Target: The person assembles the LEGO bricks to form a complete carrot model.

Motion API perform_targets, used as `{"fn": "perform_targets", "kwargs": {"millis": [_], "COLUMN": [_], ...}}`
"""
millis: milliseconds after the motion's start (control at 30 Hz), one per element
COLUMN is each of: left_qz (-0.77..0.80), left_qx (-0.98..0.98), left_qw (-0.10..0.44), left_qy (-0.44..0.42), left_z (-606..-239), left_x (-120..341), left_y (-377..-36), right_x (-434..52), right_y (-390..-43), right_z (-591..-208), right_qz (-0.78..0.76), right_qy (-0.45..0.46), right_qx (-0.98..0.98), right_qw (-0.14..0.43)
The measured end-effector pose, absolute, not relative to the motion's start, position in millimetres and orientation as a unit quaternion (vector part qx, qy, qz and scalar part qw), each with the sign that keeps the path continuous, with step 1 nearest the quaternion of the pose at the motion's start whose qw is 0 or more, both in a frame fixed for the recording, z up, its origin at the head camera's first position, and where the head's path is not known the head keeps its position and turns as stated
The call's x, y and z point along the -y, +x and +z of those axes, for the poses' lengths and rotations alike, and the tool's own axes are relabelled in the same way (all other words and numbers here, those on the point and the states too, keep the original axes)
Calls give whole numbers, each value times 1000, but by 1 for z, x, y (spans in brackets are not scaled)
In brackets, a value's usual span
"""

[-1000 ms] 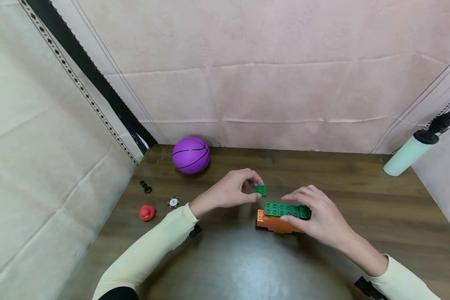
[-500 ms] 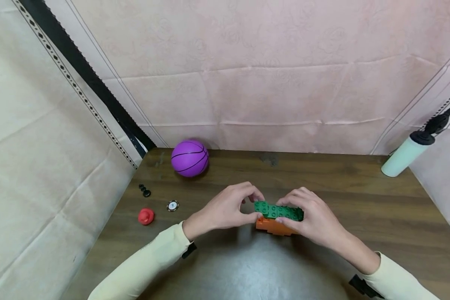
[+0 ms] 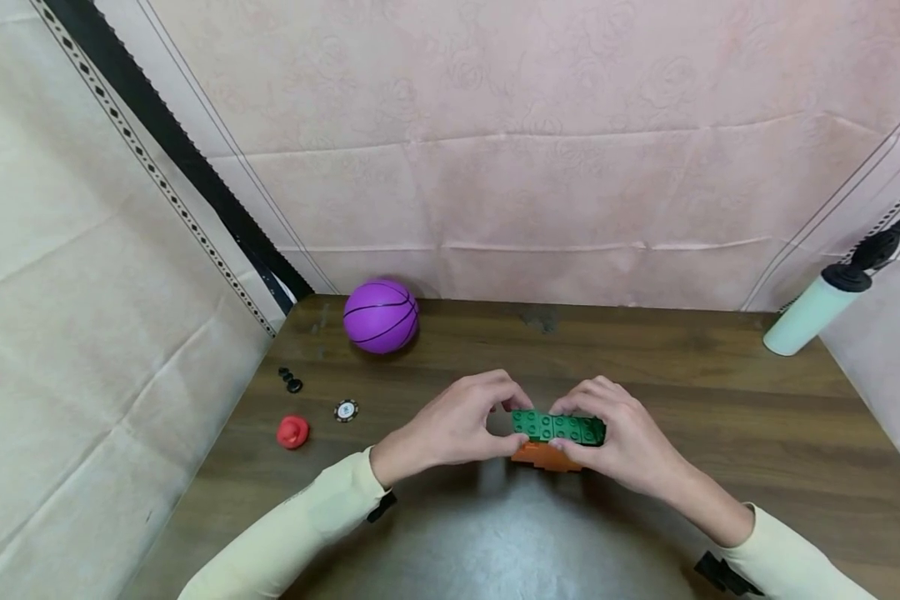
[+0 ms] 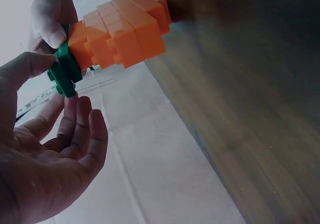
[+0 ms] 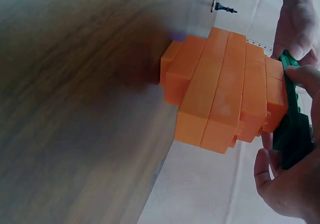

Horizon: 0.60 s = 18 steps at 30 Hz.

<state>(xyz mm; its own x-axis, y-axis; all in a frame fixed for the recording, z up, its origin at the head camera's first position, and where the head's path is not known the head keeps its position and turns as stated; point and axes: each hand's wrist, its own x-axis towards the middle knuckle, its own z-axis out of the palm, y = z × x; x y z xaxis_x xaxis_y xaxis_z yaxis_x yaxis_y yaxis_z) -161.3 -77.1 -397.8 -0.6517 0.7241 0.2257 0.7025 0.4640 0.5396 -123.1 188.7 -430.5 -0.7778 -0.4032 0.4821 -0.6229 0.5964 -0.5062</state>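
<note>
A build of stepped orange toy bricks [image 3: 546,457] stands upright on the table, wide in its middle in both wrist views [image 5: 220,88]. Green toy bricks [image 3: 568,428] form a row across its top. At the row's left end, my left hand [image 3: 457,422] pinches a small green brick [image 4: 64,79] between thumb and fingertips. My right hand [image 3: 621,422] grips the right part of the green row, thumb in front and fingers behind. It partly covers that end. In the head view, the hands and green row hide much of the orange build.
A purple ball [image 3: 381,316] sits at the back left. Left of the hands lie a poker chip [image 3: 346,410], a red rounded object [image 3: 292,432] and a small black chess piece [image 3: 291,381]. A mint-green bottle [image 3: 816,310] stands at the right back edge, near the cloth wall.
My left hand has brought the small green brick down and right onto the left end of the build. My right hand has shifted slightly left, still on the green row.
</note>
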Motion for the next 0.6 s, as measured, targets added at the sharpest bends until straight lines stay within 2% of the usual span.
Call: {"fn": "perform_targets", "kwargs": {"millis": [400,600], "left_qz": [356,382], "left_qx": [-833,-826], "left_qw": [34,59], "left_qy": [423,410], "left_z": [-402,-405], "left_x": [69,66], "left_y": [-165,-166], "right_x": [-191,-193], "right_y": [-126,-124], "right_z": [-431,-433], "right_qz": [355,358], "right_qy": [295,286], "right_qx": [873,875], "right_qw": [159,154]}}
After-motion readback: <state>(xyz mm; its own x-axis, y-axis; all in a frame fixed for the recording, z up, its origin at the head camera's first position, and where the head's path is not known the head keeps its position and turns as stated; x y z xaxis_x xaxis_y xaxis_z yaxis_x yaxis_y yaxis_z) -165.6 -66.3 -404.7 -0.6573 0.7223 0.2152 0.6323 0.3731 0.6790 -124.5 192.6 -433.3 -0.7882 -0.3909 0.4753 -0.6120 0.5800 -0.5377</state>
